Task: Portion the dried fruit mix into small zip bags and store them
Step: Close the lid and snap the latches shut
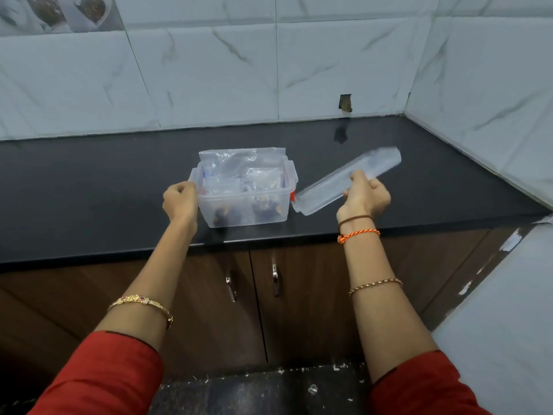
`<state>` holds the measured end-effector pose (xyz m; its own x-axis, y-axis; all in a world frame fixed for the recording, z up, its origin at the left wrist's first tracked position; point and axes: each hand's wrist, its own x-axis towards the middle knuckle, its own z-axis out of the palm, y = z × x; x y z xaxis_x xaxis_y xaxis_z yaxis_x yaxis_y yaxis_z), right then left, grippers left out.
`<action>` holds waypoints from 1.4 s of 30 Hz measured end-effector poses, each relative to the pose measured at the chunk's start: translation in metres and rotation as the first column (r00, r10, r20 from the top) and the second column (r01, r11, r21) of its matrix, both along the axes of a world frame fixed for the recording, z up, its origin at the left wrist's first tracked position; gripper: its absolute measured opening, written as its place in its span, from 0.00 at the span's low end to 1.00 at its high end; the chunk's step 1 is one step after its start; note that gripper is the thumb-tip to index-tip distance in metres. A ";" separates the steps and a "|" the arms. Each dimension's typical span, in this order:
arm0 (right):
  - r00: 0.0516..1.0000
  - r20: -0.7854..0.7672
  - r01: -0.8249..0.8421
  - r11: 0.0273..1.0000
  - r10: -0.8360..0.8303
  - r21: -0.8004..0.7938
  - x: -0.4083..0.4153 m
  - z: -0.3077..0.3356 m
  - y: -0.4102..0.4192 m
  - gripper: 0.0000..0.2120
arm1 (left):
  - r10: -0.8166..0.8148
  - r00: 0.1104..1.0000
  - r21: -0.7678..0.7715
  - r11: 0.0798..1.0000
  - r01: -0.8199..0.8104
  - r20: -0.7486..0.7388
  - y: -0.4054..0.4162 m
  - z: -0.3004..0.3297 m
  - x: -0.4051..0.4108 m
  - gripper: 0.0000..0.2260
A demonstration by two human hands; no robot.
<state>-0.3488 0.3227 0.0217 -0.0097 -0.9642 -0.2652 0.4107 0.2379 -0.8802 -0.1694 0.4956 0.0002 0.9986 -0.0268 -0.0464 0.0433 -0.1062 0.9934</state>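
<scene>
the clear box (pixel 244 202) of filled zip bags (pixel 239 172) is sitting on the counter (pixel 89 190). the left hand (pixel 180 202) is gripping its rim, the right hand (pixel 366 196) is gripping the lid (pixel 329 187). bags are poking above the rim, so they are probably needing pressing down before the lid goes on squarely.

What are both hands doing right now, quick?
Left hand: fingers curled, gripping the left end of the box.
Right hand: gripping the lid, held tilted, clear of the box.
</scene>
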 end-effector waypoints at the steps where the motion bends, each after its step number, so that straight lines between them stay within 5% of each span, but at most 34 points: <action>1: 0.999 -0.023 -0.033 0.995 0.031 -0.089 0.002 0.007 0.001 0.09 | -0.010 1.000 -0.004 1.000 0.010 -0.020 0.001 0.001 0.003 0.07; 4: 0.975 -0.212 -0.154 0.901 0.071 -0.406 0.011 0.025 0.010 0.07 | -0.071 0.996 0.016 0.997 0.072 -0.054 0.007 0.004 0.010 0.12; 9: 0.799 -0.598 -0.492 0.511 -0.056 -0.705 0.037 0.038 0.030 0.08 | -0.169 0.981 -0.007 0.986 0.169 -0.093 0.017 0.013 0.014 0.07; 13: 0.586 -0.781 -0.752 0.214 -0.217 -0.624 0.061 0.030 0.052 0.11 | -0.247 0.959 -0.110 0.966 0.232 -0.142 0.026 0.018 0.020 0.09; 17: 0.388 -0.869 -0.903 0.061 -0.308 -0.425 0.079 0.015 0.068 0.14 | -0.276 0.947 -0.100 0.960 0.263 -0.162 0.031 0.018 0.025 0.17; 26: 0.321 -0.872 -0.946 -0.088 -0.369 -0.311 0.102 0.013 0.081 0.15 | -0.338 0.940 0.041 0.940 0.340 -0.049 0.027 0.026 0.036 0.19; 30: 0.341 -0.910 -0.939 -0.045 -0.234 -0.340 0.099 0.014 0.076 0.12 | -0.303 0.952 0.170 0.941 0.292 0.042 0.017 0.023 0.037 0.13; 34: 0.409 -0.905 -0.892 0.160 -0.114 -0.423 0.095 0.012 0.052 0.13 | -0.258 0.963 0.215 0.947 0.237 0.076 0.013 0.021 0.036 0.17; 38: 0.298 -0.946 -0.863 0.387 -0.128 -0.325 0.095 0.010 0.022 0.18 | -0.332 0.928 0.346 0.902 0.259 0.171 0.012 0.027 0.036 0.21; 42: 0.259 -0.962 -0.875 0.443 0.089 -0.195 0.104 0.007 0.004 0.20 | -0.402 0.900 0.506 0.819 0.272 0.167 0.005 0.033 0.037 0.20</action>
<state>-0.2446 0.3267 0.0287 0.7329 -0.6644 0.1461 -0.4615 -0.6433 -0.6109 -0.1327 0.5004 0.0328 0.9075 -0.4042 0.1142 -0.3277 -0.5116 0.7943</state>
